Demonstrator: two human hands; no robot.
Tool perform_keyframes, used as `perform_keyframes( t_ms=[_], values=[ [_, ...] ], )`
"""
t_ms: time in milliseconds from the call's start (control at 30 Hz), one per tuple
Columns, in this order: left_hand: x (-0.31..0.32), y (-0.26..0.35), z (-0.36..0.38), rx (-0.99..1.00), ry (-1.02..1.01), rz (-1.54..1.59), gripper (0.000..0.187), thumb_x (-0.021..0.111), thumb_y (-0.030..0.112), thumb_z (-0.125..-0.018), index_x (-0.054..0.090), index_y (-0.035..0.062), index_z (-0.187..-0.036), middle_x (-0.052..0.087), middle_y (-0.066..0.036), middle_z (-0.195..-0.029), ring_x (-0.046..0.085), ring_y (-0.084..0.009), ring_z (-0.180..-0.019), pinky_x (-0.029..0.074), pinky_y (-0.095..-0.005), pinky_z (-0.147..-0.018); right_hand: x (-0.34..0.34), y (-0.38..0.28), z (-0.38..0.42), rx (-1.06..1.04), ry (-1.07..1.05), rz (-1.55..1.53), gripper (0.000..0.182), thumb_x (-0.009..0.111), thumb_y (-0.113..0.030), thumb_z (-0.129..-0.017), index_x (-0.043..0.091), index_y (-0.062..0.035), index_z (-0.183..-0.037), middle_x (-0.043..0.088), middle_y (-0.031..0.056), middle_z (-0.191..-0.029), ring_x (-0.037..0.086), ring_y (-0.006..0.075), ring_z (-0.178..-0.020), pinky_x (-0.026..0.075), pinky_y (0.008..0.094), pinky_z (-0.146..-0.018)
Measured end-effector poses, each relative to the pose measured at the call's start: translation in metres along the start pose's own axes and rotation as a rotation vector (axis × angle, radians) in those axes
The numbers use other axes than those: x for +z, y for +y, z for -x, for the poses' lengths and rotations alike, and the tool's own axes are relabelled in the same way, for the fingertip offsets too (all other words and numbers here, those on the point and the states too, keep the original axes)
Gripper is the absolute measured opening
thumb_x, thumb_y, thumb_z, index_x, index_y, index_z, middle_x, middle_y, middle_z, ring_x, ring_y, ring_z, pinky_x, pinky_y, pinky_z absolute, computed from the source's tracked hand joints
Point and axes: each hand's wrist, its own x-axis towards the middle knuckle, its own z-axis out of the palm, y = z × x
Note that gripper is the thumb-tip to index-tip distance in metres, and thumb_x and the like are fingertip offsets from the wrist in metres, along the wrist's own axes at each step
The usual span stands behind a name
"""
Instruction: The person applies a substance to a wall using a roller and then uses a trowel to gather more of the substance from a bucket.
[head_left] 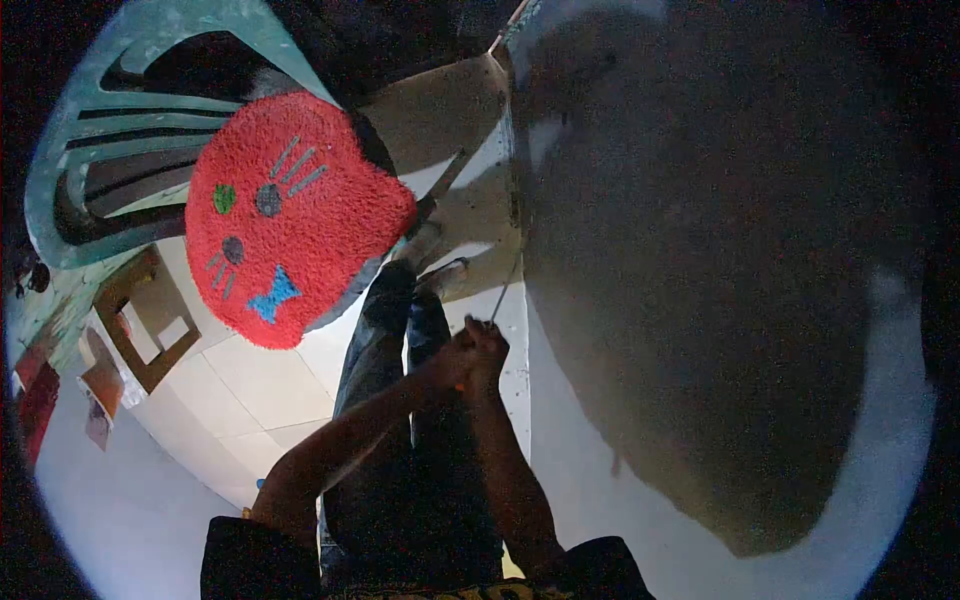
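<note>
R fingers (489,340) wrapped round thin rod (502,298) — w/ base hidden — L fingers (459,353) v. dim, can't tell grip.

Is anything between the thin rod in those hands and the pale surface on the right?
Nothing visible. The thin rod juts from the joined hands toward the pale surface; the red cushion sits off left. Whether the rod's tip touches is unclear.

Teal chair (48,190) w/ red fuzzy cushion (300,225) on seat; tiled flr (262,385).
</note>
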Motion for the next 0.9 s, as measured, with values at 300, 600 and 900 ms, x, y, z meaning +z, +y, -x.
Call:
perform_keyframes(
  t_ms=[300, 600, 900],
  values=[
    [-0.005, 0.019, -0.031, 0.165, 0.069, -0.077, 0.049, 0.052, 0.034, -0.087, 0.043, -0.0015, -0.119, 0.051, -0.014, -0.116, 0.049, -0.0211, -0.106, 0.04, -0.0323, -0.09, 0.008, -0.046, -0.023, 0.055, 0.053, -0.457, 0.019, 0.065, -0.011, -0.081, 0.055, -0.0049, -0.066, 0.051, 0.0, -0.064, 0.048, 0.0107, -0.056, 0.04, 0.0264, -0.051],
    [0.03, -0.032, 0.016, 0.043, 0.047, -0.041, 0.05, 0.051, 0.036, -0.089, 0.042, -0.0003, -0.122, 0.052, -0.015, -0.116, 0.05, -0.0223, -0.107, 0.04, -0.0334, -0.091, -0.029, -0.002, 0.042, 0.327, 0.096, -0.313, 0.018, 0.069, -0.01, -0.077, 0.055, -0.0078, -0.066, 0.046, -0.0033, -0.063, 0.045, 0.0092, -0.056, 0.036, 0.0247, -0.055],
    [-0.017, 0.092, -0.031, 0.123, 0.134, 0.068, 0.052, 0.045, 0.04, -0.09, 0.042, -0.0004, -0.122, 0.052, -0.016, -0.116, 0.05, -0.0254, -0.108, 0.038, -0.0351, -0.093, 0.026, -0.086, -0.06, 0.263, 0.036, -0.562, 0.022, 0.069, -0.02, -0.08, 0.057, -0.0059, -0.067, 0.052, -0.0032, -0.064, 0.045, 0.0091, -0.059, 0.036, 0.029, -0.054]
  ],
)
